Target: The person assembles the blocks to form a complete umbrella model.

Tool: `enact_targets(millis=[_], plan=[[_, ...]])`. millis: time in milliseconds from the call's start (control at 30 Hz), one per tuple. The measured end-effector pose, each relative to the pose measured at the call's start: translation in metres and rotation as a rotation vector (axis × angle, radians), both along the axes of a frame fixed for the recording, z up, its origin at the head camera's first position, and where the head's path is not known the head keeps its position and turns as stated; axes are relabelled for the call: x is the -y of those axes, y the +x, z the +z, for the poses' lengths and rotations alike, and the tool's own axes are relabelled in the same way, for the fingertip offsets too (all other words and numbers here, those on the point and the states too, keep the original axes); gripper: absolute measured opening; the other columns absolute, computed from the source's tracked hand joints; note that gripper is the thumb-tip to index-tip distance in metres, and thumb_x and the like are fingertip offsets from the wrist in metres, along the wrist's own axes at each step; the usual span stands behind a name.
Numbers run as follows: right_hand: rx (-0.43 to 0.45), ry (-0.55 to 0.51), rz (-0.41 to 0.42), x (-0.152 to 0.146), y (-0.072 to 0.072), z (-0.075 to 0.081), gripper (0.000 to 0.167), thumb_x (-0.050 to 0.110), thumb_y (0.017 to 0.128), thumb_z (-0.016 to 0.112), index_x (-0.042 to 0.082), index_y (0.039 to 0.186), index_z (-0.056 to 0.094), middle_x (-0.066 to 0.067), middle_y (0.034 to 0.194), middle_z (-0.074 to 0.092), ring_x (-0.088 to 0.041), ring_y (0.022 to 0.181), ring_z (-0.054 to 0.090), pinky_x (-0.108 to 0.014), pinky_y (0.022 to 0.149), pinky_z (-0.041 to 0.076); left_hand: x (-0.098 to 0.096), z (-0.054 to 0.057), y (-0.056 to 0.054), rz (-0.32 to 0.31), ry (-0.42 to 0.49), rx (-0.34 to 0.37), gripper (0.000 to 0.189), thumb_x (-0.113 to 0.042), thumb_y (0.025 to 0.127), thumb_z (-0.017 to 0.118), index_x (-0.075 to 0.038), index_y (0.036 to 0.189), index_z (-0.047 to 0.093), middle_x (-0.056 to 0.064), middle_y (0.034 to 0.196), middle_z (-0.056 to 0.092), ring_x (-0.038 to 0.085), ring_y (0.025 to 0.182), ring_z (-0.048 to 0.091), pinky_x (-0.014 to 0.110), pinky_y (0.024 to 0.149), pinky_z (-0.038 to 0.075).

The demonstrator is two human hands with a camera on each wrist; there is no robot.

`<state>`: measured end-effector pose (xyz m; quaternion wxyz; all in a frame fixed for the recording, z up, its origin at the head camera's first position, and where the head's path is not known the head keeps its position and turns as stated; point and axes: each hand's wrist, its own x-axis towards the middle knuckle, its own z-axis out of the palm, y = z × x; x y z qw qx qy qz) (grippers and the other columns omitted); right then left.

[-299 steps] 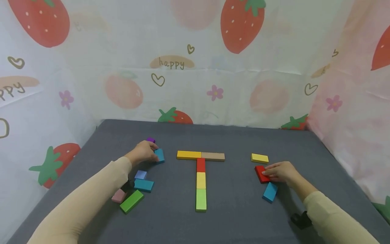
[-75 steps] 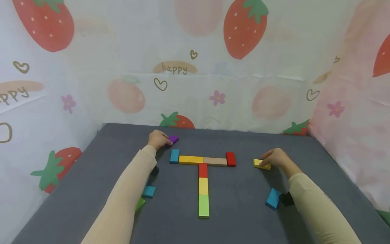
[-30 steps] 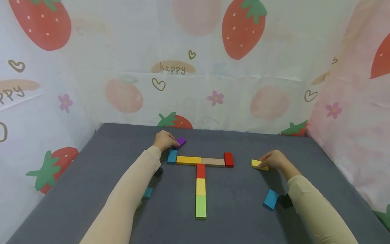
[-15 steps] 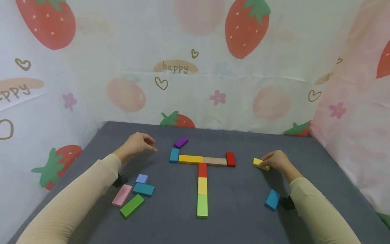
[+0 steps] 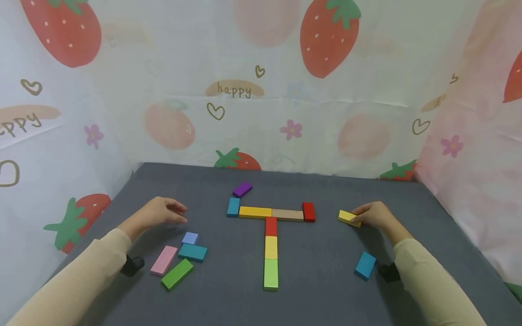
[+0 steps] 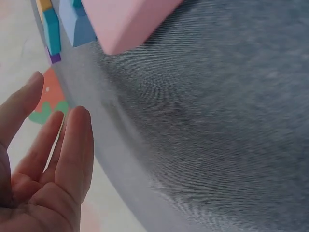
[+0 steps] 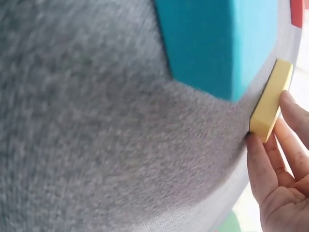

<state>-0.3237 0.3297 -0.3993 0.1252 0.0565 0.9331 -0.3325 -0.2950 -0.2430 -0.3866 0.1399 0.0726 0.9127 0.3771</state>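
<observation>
My left hand (image 5: pixel 163 212) hovers with nothing in it, fingers loosely bent and apart from the thumb. Below and in front of it lie a light blue block (image 5: pixel 190 238), a teal block (image 5: pixel 193 252), a pink block (image 5: pixel 164 260) and a green block (image 5: pixel 177 275). On the right, my right hand (image 5: pixel 377 215) pinches a yellow block (image 7: pixel 271 99) by its near end, thumb on one side and fingers on the other. A purple block (image 5: pixel 242 189) lies tilted behind a blue block (image 5: pixel 233 207) that stands at the left end of the central row.
A yellow-orange block (image 5: pixel 255 212), a tan block (image 5: pixel 287 215) and a red end block (image 5: pixel 308 212) continue the row. Down from its middle run red (image 5: pixel 271 227), yellow (image 5: pixel 271 247) and light green (image 5: pixel 271 274) blocks. Another blue block (image 5: pixel 364 266) lies near my right sleeve.
The red and blue blocks came to the row's ends. My left hand set the purple block behind the row, let go and drew back left. My right hand went from the red block to the yellow one.
</observation>
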Motion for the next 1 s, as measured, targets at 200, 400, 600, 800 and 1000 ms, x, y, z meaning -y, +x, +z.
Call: enact_targets(millis=[200, 400, 600, 800, 1000], plan=[[0.005, -0.039, -0.007, -0.001, -0.001, -0.001, 0.044, 0.018, 0.085, 0.078, -0.006, 0.121, 0.067, -0.029, 0.129, 0.062, -0.019, 0.095, 0.067, -0.031, 0.077, 0.058, 0.005, -0.005, 0.008, -0.004, 0.006, 0.034, 0.049, -0.022, 0.086, 0.078, 0.004, 0.124, 0.064, 0.022, 0.124, 0.067, 0.025, 0.108, 0.065, 0.041, 0.091, 0.056], [0.018, -0.061, -0.002, -0.005, 0.002, -0.001, 0.044, 0.017, 0.086, 0.078, -0.006, 0.122, 0.066, -0.031, 0.133, 0.059, -0.015, 0.095, 0.066, -0.028, 0.077, 0.057, 0.006, -0.009, 0.012, 0.008, 0.054, 0.074, 0.051, -0.02, 0.084, 0.08, 0.005, 0.124, 0.064, 0.021, 0.124, 0.067, 0.022, 0.106, 0.066, 0.037, 0.089, 0.057], [0.036, -0.128, -0.045, -0.006, 0.003, -0.002, 0.046, 0.015, 0.084, 0.08, -0.008, 0.121, 0.066, -0.031, 0.134, 0.057, -0.006, 0.086, 0.063, -0.026, 0.075, 0.057, 0.003, -0.013, 0.015, 0.01, 0.056, 0.099, 0.049, -0.021, 0.083, 0.08, 0.004, 0.123, 0.065, 0.017, 0.115, 0.069, 0.018, 0.097, 0.064, 0.035, 0.087, 0.057], [0.041, -0.139, -0.053, -0.007, 0.003, -0.003, 0.047, 0.017, 0.083, 0.08, -0.007, 0.121, 0.066, -0.029, 0.132, 0.059, -0.007, 0.087, 0.063, -0.026, 0.076, 0.057, -0.001, -0.015, 0.02, 0.002, 0.037, 0.098, 0.046, -0.021, 0.082, 0.082, 0.002, 0.119, 0.066, 0.013, 0.11, 0.069, 0.018, 0.093, 0.063, 0.034, 0.083, 0.056], [0.038, -0.145, -0.047, -0.009, 0.004, -0.004, 0.049, 0.017, 0.083, 0.081, -0.008, 0.122, 0.065, -0.03, 0.132, 0.059, -0.007, 0.087, 0.064, -0.027, 0.077, 0.057, -0.004, -0.014, 0.023, -0.052, 0.05, 0.016, 0.034, -0.021, 0.08, 0.083, -0.002, 0.103, 0.067, 0.006, 0.093, 0.066, 0.017, 0.084, 0.059, 0.03, 0.074, 0.051]])
